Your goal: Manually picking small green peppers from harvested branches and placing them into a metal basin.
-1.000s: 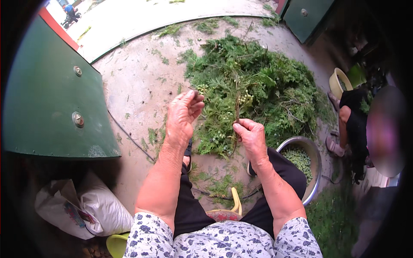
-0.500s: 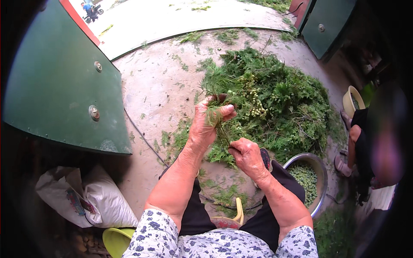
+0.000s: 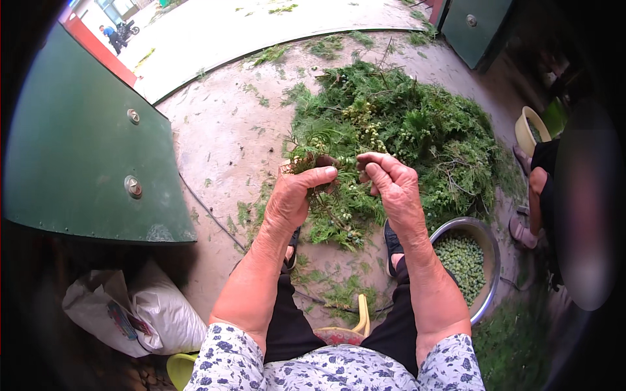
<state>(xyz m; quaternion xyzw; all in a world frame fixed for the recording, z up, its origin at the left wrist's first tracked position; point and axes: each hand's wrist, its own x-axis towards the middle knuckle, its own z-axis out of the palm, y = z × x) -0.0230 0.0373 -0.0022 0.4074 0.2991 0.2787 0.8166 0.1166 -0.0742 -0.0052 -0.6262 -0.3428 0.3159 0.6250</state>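
Note:
My left hand (image 3: 297, 189) is closed around a green conifer sprig (image 3: 314, 148), whose feathery leaves stick out above the thumb. Just right of it, my right hand (image 3: 396, 189) is raised with curled fingers, thumb close to the fingertips. Whatever lies in that pinch, if anything, is too small to tell. Beyond both hands spreads a big heap of conifer branches (image 3: 450, 133), with clusters of pale green cones (image 3: 366, 124) showing in it. By my right knee stands a metal basin (image 3: 493, 274) holding many small green cones (image 3: 462, 264).
White sacks (image 3: 163, 306) and a yellow-green tub (image 3: 179, 371) sit at my left, below a green metal door (image 3: 98, 156). A cable (image 3: 212, 218) crosses the floor. At right, another person's leg (image 3: 536, 195) is near a cream bowl (image 3: 521, 133). A yellow curved handle (image 3: 362, 316) rises between my legs.
My right hand has moved up and away from the sprig's lower stem to beside my left hand. The left hand, still gripping the sprig, is slightly lower and further left in view.

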